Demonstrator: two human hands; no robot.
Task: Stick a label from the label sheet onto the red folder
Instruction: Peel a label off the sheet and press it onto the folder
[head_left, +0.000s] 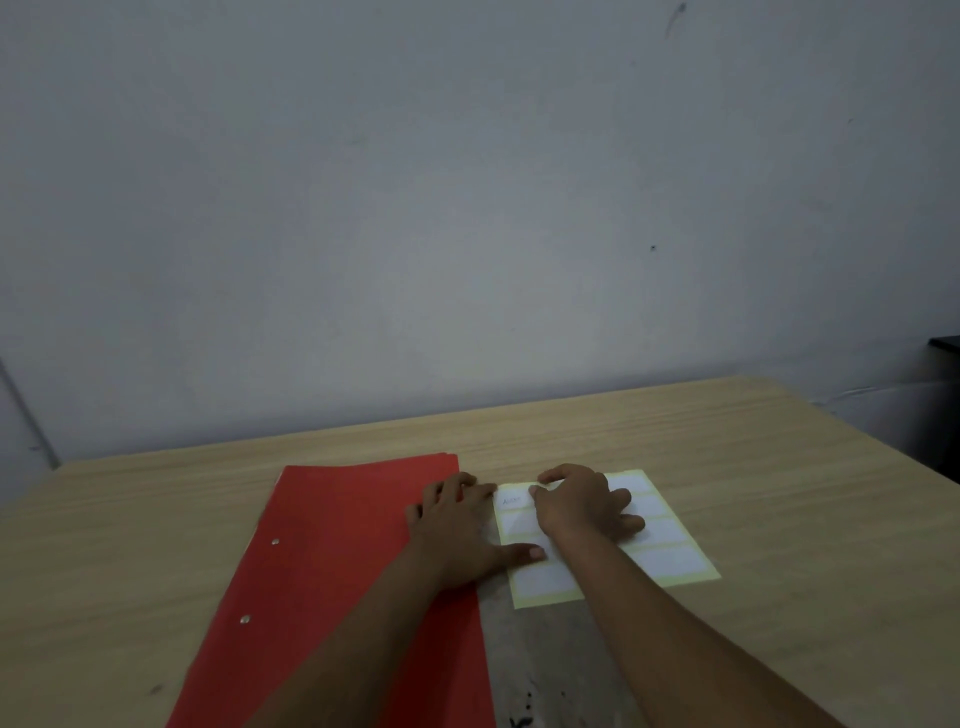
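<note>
Left hand spread flat across red folder and label sheet — right hand curled, fingertips pinching at a top label; wooden table.

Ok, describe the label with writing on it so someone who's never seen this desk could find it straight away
On the wooden table, right of the red folder, lies a pale yellow label sheet of white rectangular labels. The written label is in the sheet's far left corner, between the left hand and right hand. It alone carries faint writing; the other visible labels look blank.
</note>
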